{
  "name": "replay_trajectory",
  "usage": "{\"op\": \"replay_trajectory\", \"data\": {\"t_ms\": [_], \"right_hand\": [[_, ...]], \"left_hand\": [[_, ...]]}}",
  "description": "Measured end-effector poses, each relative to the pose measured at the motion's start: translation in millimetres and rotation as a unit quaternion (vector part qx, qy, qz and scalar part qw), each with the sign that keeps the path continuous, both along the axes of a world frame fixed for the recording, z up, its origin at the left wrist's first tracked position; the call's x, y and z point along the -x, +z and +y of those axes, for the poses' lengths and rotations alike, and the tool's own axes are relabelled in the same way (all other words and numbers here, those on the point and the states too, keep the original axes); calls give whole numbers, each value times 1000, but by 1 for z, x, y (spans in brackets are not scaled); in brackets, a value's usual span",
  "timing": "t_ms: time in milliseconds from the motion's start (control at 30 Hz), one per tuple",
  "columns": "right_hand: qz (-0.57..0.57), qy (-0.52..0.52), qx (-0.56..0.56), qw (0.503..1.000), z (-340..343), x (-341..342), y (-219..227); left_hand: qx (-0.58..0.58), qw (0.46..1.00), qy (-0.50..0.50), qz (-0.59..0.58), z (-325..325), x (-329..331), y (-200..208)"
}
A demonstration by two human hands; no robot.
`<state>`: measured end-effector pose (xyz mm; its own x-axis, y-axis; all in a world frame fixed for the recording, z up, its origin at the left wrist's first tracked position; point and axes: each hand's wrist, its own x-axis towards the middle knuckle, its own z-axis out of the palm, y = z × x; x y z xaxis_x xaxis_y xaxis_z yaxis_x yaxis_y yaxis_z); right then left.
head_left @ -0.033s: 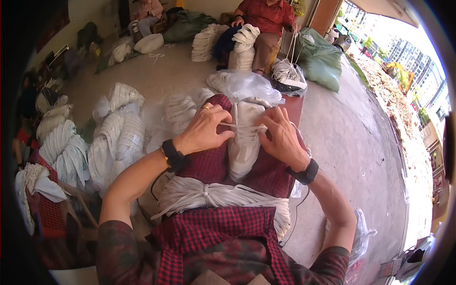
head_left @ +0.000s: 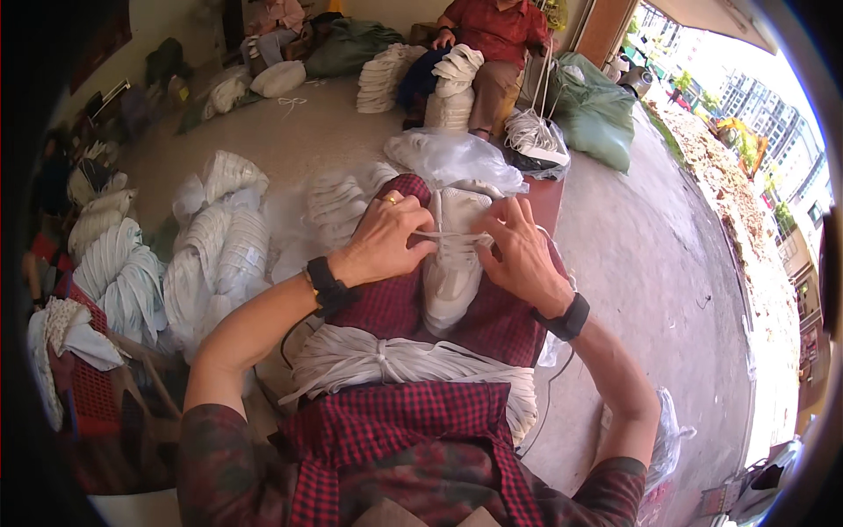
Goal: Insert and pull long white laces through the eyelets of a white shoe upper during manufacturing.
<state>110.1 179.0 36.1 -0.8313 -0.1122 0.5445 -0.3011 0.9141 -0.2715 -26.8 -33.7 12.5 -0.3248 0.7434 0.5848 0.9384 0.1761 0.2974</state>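
A white shoe upper [head_left: 454, 272] rests between my thighs, its toe end toward me and its tongue pointing away. Across its lacing area runs a white shoelace [head_left: 455, 235], stretched between both hands. My left hand [head_left: 386, 235] pinches the lace at the shoe's left side. On the opposite side, my right hand [head_left: 520, 255] grips the other end of the lace, thumb and fingers pressed together beside the eyelets. A tied bundle of white laces [head_left: 386, 360] lies over my lap, against the red checked apron [head_left: 404, 430].
Stacks of white shoe uppers [head_left: 211, 246] stand on the floor to my left. Beyond my knees lies a clear plastic bag [head_left: 452, 156]. Farther off sits a person in a red shirt [head_left: 500, 31], beside a large green sack [head_left: 597, 114] and more laces [head_left: 531, 136].
My left hand has shifted very slightly to the right, toward the shoe. The right hand stays nearly where it was, and the lace is still held across the upper.
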Motion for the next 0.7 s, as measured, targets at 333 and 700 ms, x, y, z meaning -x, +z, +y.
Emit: {"op": "replay_trajectory", "data": {"t_ms": [333, 700], "right_hand": [[-43, 88, -31, 995, 10, 19, 2], [-71, 109, 59, 990, 12, 18, 13]], "left_hand": [[7, 972, -43, -230, 7, 13, 12], [53, 948, -55, -309, 13, 20, 9]]}}
